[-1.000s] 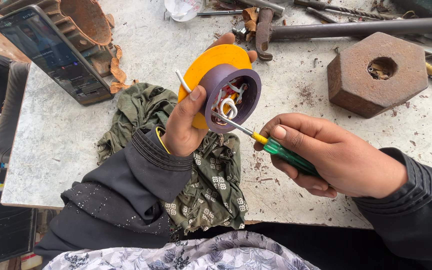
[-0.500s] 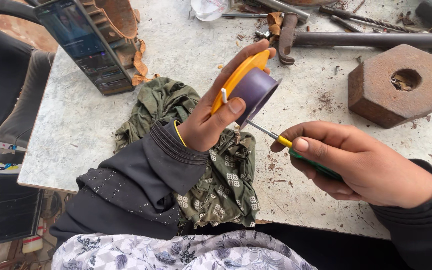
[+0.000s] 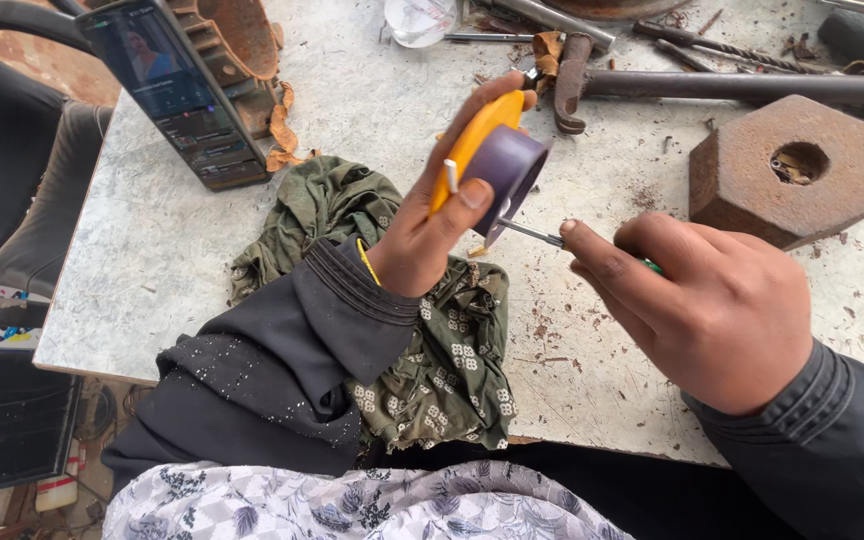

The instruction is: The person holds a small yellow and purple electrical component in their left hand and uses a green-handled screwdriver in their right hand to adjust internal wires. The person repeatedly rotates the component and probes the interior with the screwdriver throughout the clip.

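My left hand [image 3: 439, 222] holds up a round part [image 3: 497, 163] with a yellow disc and a purple cylinder, tilted on edge above the table. My right hand [image 3: 697, 305] grips a screwdriver [image 3: 532, 234] whose green handle is almost hidden in the fist. Its metal shaft points left and its tip goes into the purple end of the part. Beneath my left forearm an olive patterned cloth [image 3: 422, 350] lies on the table.
A rusty hexagonal metal block [image 3: 790, 170] sits at the right. A long rusty bar and tools [image 3: 732, 85] lie along the back. A phone [image 3: 177, 90] leans against a rusty housing [image 3: 242, 35] at back left. The worn table [image 3: 152, 250] ends near my lap.
The part has turned from face-on to edge-on in my left hand. My right hand has rolled over the screwdriver handle, and the shaft now sits closer to the part's end.
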